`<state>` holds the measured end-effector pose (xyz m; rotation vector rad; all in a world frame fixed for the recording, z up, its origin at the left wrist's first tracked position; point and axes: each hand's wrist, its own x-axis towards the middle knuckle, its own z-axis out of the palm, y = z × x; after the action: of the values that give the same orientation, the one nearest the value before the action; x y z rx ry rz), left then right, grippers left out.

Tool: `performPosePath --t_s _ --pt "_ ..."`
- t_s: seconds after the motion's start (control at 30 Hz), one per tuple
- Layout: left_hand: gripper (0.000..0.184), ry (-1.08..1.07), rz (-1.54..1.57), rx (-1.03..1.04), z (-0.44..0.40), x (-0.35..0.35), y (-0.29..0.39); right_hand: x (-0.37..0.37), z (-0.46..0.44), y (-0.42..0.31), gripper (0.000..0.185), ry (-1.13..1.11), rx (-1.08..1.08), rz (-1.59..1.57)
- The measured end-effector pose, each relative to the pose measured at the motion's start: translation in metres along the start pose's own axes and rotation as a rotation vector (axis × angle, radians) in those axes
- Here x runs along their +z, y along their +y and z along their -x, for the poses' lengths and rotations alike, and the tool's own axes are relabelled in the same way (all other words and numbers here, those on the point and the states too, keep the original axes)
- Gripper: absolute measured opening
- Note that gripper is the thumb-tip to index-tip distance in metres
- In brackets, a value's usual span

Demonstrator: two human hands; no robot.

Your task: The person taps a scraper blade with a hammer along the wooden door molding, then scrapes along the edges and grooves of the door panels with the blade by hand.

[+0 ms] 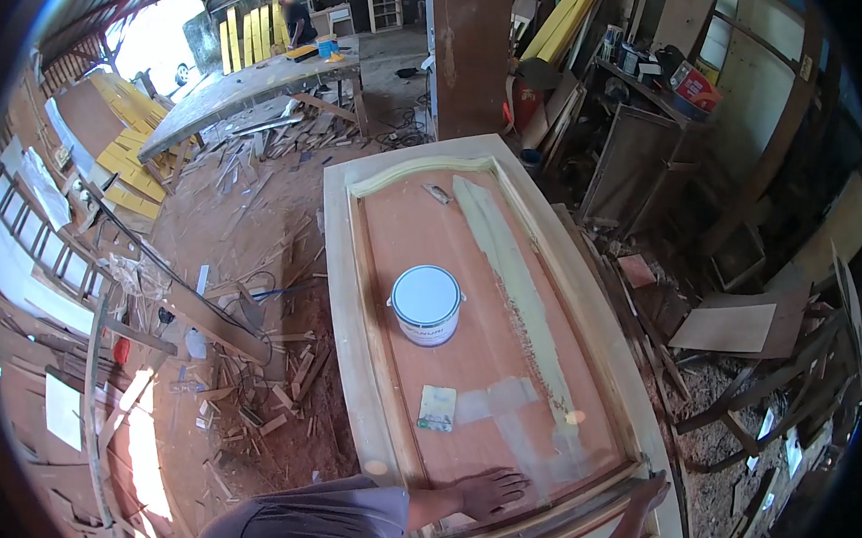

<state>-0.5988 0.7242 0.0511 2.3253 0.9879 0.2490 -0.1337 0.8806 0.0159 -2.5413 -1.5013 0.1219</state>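
A wooden door panel point(423, 225) with a raised frame and an arched top lies flat before me. My left hand point(490, 493) rests palm down on its lower part, fingers stretched out, holding nothing. At the lower right, my right hand point(646, 494) is against the door's frame; its fingers are mostly hidden. A paint can point(426, 307) with a pale lid stands on the panel. Below the can is a small whitish-green flat piece point(437, 408). A pale green strip point(508, 268) runs down the right side of the panel, and a small tool point(436, 193) lies near the top.
Wood scraps point(301, 374) litter the dirt floor on the left. Behind stands a long workbench point(203, 100), with a person point(295, 21) beside it. A brown post point(471, 59) rises beyond the door. A cluttered cabinet point(638, 163) and leaning boards stand on the right.
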Motion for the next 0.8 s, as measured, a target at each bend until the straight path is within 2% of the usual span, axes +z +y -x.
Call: performPosePath --t_s 0.1,0.2,0.3,0.4,0.5,0.6,0.7,0.8 --pt "0.064 0.015 0.016 0.001 0.0 -0.001 -0.002 0.005 0.0 -0.001 0.054 0.17 -0.043 0.048" --pt "0.062 0.035 0.013 0.02 0.0 0.005 -0.004 0.001 -0.012 -0.008 0.086 0.015 0.056 0.02" --pt "0.061 0.041 0.014 0.022 -0.002 0.008 -0.005 0.069 -0.045 0.071 0.066 0.149 -0.3 -0.073" --pt "0.062 0.052 0.021 0.022 -0.002 0.013 -0.008 0.044 -0.036 0.06 0.045 0.037 -0.271 -0.078" --pt "0.062 0.06 0.023 0.025 -0.002 0.019 -0.006 0.019 -0.033 0.046 0.033 -0.202 -0.044 -0.255" --pt "0.061 0.042 0.004 0.029 -0.002 0.017 -0.007 0.022 -0.022 0.04 0.032 0.038 -0.319 0.005" --pt "0.06 0.067 0.009 0.023 -0.002 0.014 -0.007 0.027 -0.024 0.043 0.032 0.072 -0.466 -0.042" --pt "0.059 0.06 0.0 -0.001 0.0 0.01 -0.004 0.024 -0.018 0.035 0.05 -0.024 -0.186 0.012"
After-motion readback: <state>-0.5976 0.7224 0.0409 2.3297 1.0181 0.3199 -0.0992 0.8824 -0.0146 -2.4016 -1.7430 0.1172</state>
